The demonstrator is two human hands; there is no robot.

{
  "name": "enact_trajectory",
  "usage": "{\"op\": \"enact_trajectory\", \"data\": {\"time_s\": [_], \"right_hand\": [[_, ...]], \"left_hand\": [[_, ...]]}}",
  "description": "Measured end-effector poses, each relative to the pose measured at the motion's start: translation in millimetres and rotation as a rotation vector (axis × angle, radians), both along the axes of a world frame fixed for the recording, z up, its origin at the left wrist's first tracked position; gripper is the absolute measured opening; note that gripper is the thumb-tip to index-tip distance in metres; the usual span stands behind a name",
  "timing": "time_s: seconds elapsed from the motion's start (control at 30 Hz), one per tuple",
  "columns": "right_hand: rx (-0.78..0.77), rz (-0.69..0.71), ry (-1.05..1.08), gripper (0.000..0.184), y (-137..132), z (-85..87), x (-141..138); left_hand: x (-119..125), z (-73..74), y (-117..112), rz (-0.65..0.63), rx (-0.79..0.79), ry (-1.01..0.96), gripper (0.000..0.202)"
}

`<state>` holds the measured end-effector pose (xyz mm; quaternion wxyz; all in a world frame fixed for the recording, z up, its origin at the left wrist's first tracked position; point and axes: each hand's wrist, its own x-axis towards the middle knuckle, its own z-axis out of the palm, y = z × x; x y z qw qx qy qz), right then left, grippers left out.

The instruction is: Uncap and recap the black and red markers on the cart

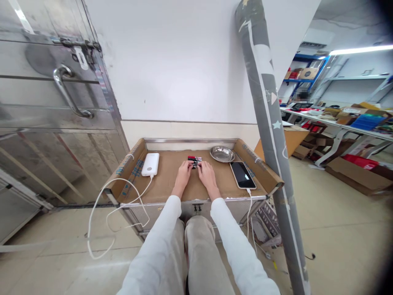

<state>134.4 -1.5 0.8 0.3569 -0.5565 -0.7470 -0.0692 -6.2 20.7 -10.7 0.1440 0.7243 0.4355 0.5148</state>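
Note:
Both my hands rest on a cardboard-lined table top (172,184). My left hand (183,172) and my right hand (206,172) lie side by side, fingers stretched forward and touching a small cluster of dark objects (194,161) with red and pink parts, too small to name. Whether the fingertips pinch any of them I cannot make out. White sleeves cover both forearms.
A white power bank (150,164) with a looping white cable (101,217) lies at left. A steel dish (222,154) and a phone (242,175) on a cable lie at right. A grey rolled mat (270,123) leans at right; a metal door (55,102) stands at left.

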Motion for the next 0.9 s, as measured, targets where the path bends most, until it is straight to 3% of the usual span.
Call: {"op": "enact_trajectory", "data": {"time_s": [0.5,0.9], "right_hand": [[0.012,-0.03,0.047,0.025,-0.4,-1.0,2.4],[-0.038,0.159,0.075,0.023,0.3,-2.4,0.5]], "left_hand": [[2.4,4.6,-10.1,0.011,0.058,0.087,0.022],[2.2,-1.8,-5.7,-0.048,-0.001,0.047,0.024]]}}
